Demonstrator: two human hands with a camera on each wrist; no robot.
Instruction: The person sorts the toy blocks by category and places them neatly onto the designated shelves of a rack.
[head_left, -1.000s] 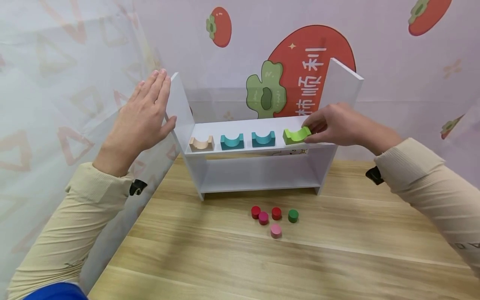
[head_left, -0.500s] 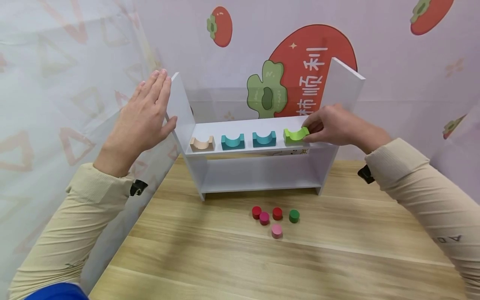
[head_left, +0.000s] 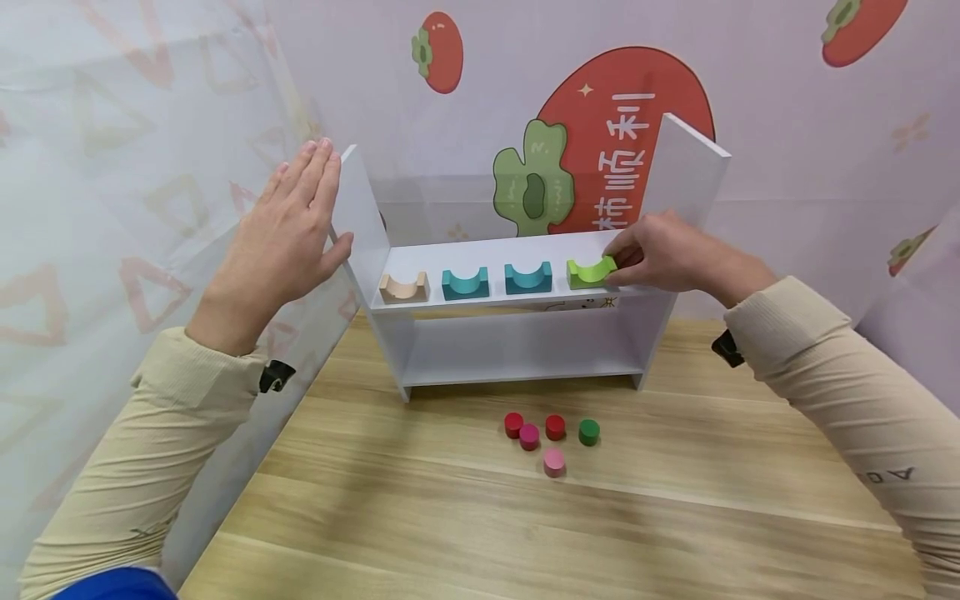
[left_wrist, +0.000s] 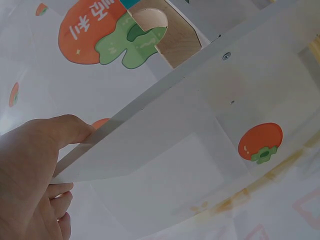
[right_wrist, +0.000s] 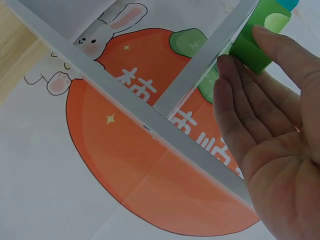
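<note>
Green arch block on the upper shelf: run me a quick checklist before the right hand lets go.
1. Green arch block flat on the upper shelf: ok.
2. In line with the two teal blocks and the beige block: ok.
3. Right hand grip on the block: fingertips touching it, ok.
4. Left hand flat against the shelf's left side panel: ok.
5. Block clear of the front edge: cannot tell.
</note>
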